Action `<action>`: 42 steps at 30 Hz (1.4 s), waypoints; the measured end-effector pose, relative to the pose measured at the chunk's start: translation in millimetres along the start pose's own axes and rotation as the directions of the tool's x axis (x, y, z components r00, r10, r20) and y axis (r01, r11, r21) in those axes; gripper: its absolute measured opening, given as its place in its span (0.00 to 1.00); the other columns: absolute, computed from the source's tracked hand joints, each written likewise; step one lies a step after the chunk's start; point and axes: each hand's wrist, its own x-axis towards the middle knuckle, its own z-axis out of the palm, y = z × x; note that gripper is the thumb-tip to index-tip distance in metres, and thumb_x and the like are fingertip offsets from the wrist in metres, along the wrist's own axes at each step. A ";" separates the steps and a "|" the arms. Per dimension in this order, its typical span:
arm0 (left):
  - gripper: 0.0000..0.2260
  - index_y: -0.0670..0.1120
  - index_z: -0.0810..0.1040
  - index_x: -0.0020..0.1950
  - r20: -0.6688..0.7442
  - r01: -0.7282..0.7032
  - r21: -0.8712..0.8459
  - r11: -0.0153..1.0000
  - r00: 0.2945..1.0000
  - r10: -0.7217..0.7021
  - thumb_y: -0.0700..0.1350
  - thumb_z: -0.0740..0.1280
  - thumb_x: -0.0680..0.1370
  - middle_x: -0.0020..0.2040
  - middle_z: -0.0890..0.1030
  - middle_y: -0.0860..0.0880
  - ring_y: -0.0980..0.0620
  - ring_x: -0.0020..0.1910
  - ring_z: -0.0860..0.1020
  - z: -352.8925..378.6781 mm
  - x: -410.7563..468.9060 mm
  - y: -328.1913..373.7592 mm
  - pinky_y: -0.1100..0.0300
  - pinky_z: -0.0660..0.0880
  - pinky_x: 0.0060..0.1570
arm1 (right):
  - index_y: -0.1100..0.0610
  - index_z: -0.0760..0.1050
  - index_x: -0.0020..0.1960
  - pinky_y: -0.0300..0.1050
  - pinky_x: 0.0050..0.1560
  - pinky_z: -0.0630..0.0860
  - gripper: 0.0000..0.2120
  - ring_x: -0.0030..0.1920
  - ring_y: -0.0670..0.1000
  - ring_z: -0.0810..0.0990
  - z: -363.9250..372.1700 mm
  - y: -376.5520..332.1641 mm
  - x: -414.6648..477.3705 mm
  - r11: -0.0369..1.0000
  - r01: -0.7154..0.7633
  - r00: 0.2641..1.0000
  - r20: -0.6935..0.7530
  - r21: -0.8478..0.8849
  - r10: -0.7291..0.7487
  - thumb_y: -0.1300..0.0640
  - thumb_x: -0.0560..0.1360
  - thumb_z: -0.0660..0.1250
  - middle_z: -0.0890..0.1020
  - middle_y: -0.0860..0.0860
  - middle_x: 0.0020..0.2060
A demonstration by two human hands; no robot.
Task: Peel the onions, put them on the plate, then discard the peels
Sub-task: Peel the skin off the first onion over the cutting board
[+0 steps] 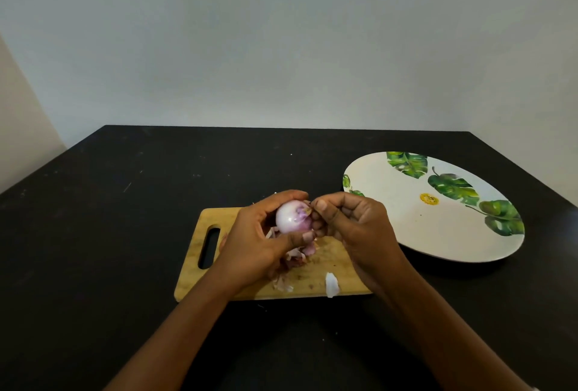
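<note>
Frame centre: left hand (256, 234) cups glossy round onion (292, 217) above wooden board (312, 275); right hand (350, 221) pinches papery skin at its tip; flaky peels (297, 254) on board; leaf-print plate (406, 228) right, bare.

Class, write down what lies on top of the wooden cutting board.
Loose onion peels lie on the cutting board. The left hand and right hand, gripping the onion above it, hide whatever else lies there.
</note>
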 end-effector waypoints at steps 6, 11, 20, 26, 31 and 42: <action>0.23 0.53 0.76 0.59 -0.018 0.046 -0.042 0.998 0.999 -0.047 0.49 0.76 0.66 0.54 0.81 0.54 0.58 0.53 0.80 -2.1 2.6 -5.8 0.65 0.76 0.48 | 0.57 0.80 0.46 0.37 0.40 0.80 0.07 0.42 0.49 0.85 -1.9 -5.8 -0.3 0.975 -0.120 0.992 0.052 0.185 0.113 0.64 0.76 0.63 0.86 0.50 0.37; 0.26 0.57 0.73 0.58 -0.175 -0.061 0.162 0.985 0.981 0.089 0.53 0.77 0.63 0.54 0.78 0.59 0.63 0.53 0.77 4.4 1.3 -8.8 0.72 0.73 0.49 | 0.54 0.79 0.44 0.35 0.42 0.79 0.06 0.42 0.45 0.84 0.5 -7.9 -3.6 0.999 -0.018 0.999 0.026 -0.031 0.019 0.62 0.70 0.73 0.84 0.47 0.38; 0.25 0.47 0.70 0.64 -0.157 -0.308 0.657 0.688 0.837 0.525 0.55 0.67 0.70 0.54 0.79 0.45 0.57 0.53 0.72 6.2 -0.5 -21.4 0.76 0.65 0.57 | 0.57 0.81 0.42 0.43 0.44 0.80 0.03 0.43 0.52 0.84 3.4 -2.0 -4.1 0.995 -0.071 0.997 0.043 0.064 0.068 0.58 0.69 0.72 0.85 0.52 0.38; 0.21 0.44 0.70 0.64 -0.028 -0.387 0.768 0.511 0.776 0.630 0.52 0.65 0.75 0.55 0.79 0.42 0.51 0.54 0.73 4.8 0.4 -19.1 0.66 0.69 0.56 | 0.58 0.81 0.41 0.44 0.46 0.77 0.03 0.43 0.53 0.83 1.5 -3.0 -4.3 0.981 -0.136 0.988 0.086 0.139 0.125 0.59 0.71 0.70 0.84 0.54 0.38; 0.20 0.45 0.69 0.66 0.039 -0.390 0.805 0.447 0.787 0.615 0.50 0.64 0.76 0.56 0.78 0.43 0.50 0.55 0.73 3.2 0.3 -18.2 0.65 0.69 0.55 | 0.55 0.81 0.38 0.42 0.46 0.78 0.12 0.42 0.51 0.82 1.3 -6.5 -3.1 0.983 -0.155 0.982 0.122 0.102 0.142 0.65 0.76 0.65 0.83 0.53 0.36; 0.23 0.43 0.69 0.66 -0.044 -0.329 0.823 0.463 0.775 0.630 0.47 0.69 0.73 0.58 0.77 0.43 0.49 0.56 0.73 -2.2 6.4 -4.4 0.63 0.67 0.58 | 0.57 0.80 0.45 0.39 0.43 0.76 0.05 0.42 0.46 0.82 -10.9 -2.0 3.5 0.976 -0.215 0.974 -0.064 0.032 0.217 0.58 0.77 0.66 0.84 0.47 0.36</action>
